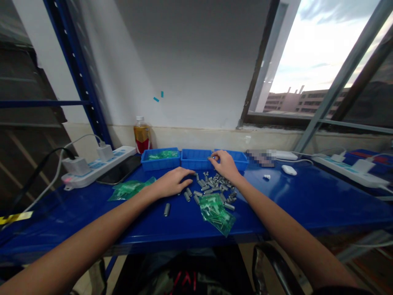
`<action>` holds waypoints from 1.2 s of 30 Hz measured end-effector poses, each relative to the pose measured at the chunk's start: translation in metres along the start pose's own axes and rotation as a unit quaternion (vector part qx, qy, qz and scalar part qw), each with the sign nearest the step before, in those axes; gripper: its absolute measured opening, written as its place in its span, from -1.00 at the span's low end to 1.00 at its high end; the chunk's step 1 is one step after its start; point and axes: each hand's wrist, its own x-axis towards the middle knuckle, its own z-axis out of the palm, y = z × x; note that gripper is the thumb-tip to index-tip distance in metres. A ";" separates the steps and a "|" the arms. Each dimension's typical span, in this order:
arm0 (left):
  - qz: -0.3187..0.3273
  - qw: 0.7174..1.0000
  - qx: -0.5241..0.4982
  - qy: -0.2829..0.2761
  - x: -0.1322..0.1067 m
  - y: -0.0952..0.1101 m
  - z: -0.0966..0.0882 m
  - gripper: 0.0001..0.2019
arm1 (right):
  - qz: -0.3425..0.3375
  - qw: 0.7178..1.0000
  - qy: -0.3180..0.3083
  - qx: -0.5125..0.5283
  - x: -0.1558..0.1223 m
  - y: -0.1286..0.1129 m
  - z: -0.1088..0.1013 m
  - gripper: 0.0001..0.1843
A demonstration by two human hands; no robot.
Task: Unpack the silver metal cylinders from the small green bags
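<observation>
My left hand (172, 182) lies palm down on the blue table (307, 196), fingers stretched toward a pile of small grey metal cylinders (215, 186). My right hand (224, 164) hovers over the far side of that pile, its fingertips pinched on one small cylinder near the middle blue bin (196, 159). One stray cylinder (166, 209) lies apart at the front. A green plastic bag (217, 213) of parts lies just in front of the pile.
Three blue bins stand in a row at the back, the left bin (160, 159) holding green bags. More green bags (129, 189) lie left. A bottle (141, 139), a phone (119, 172), power strips (95, 166) (350, 168) and a white mouse (289, 169) sit around.
</observation>
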 end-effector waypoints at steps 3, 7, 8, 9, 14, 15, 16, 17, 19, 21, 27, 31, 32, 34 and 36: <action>0.000 1.000 0.008 -0.007 0.000 -0.002 -0.001 -0.65 | 0.006 1.000 0.004 -0.018 0.000 0.007 0.004 -0.86; 0.002 1.000 0.028 0.002 0.000 -0.005 0.000 -0.65 | 0.006 1.000 -0.003 -0.026 0.000 0.011 0.007 -0.86; 0.001 1.000 0.031 0.004 0.000 -0.005 0.002 -0.64 | 0.006 1.000 -0.006 -0.028 0.000 0.011 0.007 -0.86; -0.001 0.999 0.033 0.004 0.000 -0.005 0.003 -0.63 | 0.005 1.000 -0.007 -0.029 0.000 0.011 0.008 -0.85; -0.019 0.999 0.031 -0.012 0.001 -0.003 0.011 -0.60 | 0.006 0.999 -0.012 -0.038 0.000 0.010 0.009 -0.83; -0.022 0.999 0.034 -0.014 0.001 -0.003 0.011 -0.61 | 0.007 0.999 -0.014 -0.040 0.000 0.010 0.009 -0.83; -0.026 0.999 0.040 -0.017 0.001 -0.002 0.010 -0.62 | 0.007 0.999 -0.015 -0.041 0.000 0.010 0.009 -0.83; -0.031 0.998 0.050 -0.019 0.001 -0.002 0.008 -0.63 | 0.007 0.999 -0.016 -0.042 0.000 0.010 0.009 -0.83; -0.049 0.996 0.075 -0.023 0.001 0.000 0.002 -0.66 | 0.008 0.999 -0.016 -0.046 0.000 0.010 0.009 -0.84; -0.068 0.993 0.098 -0.021 0.002 0.001 -0.002 -0.68 | 0.008 0.999 -0.015 -0.049 -0.001 0.010 0.009 -0.84; -0.132 0.982 0.136 0.006 0.003 -0.003 -0.006 -0.66 | 0.002 0.999 -0.008 -0.049 -0.001 0.010 0.009 -0.85; -0.160 0.980 0.115 0.007 0.003 -0.010 -0.004 -0.64 | 0.003 0.999 -0.009 -0.048 -0.001 0.011 0.010 -0.85; -0.159 0.980 0.116 0.005 0.003 -0.011 -0.004 -0.64 | 0.003 0.999 -0.010 -0.048 -0.001 0.011 0.010 -0.86; -0.158 0.979 0.131 0.005 0.004 -0.011 -0.003 -0.66 | 0.002 0.999 -0.008 -0.046 -0.001 0.010 0.010 -0.86; -0.162 0.975 0.152 0.006 0.004 -0.009 -0.003 -0.71 | -0.002 0.999 0.000 -0.040 -0.002 0.007 0.009 -0.88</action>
